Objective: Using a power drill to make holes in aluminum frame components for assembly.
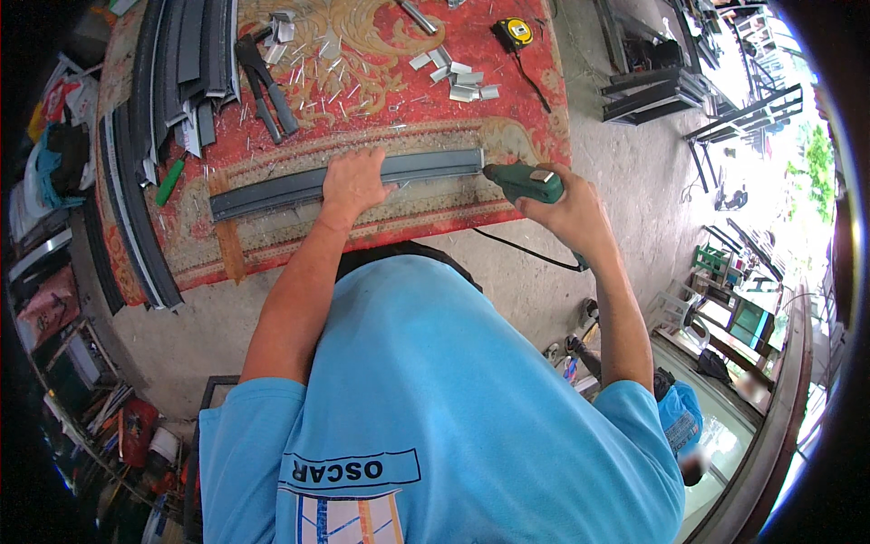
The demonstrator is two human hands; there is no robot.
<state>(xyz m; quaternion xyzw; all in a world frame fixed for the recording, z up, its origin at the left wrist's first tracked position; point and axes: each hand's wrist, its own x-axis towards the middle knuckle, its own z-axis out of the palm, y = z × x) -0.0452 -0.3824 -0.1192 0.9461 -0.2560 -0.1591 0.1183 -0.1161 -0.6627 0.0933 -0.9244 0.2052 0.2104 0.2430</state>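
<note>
A long dark grey profile (272, 192) lies across the near part of the table, slanting slightly up to the right. My left hand (355, 184) grips it near its middle, with the fingers over its far side and the thumb pointing right. In my right hand (578, 218) is a green power drill (526, 183), held sideways with its nose pointing left at the profile's right end. Whether the drill's tip touches that end is too small to tell. A black cord (530, 252) runs below the drill.
A red patterned cloth (381, 100) covers the table. On it lie black-handled cutters (265, 95), a green-handled screwdriver (170, 181), a yellow tape measure (514, 34) and several small metal angle pieces (464, 79). More profiles (163, 82) are stacked at left. Another person (681, 419) is at lower right.
</note>
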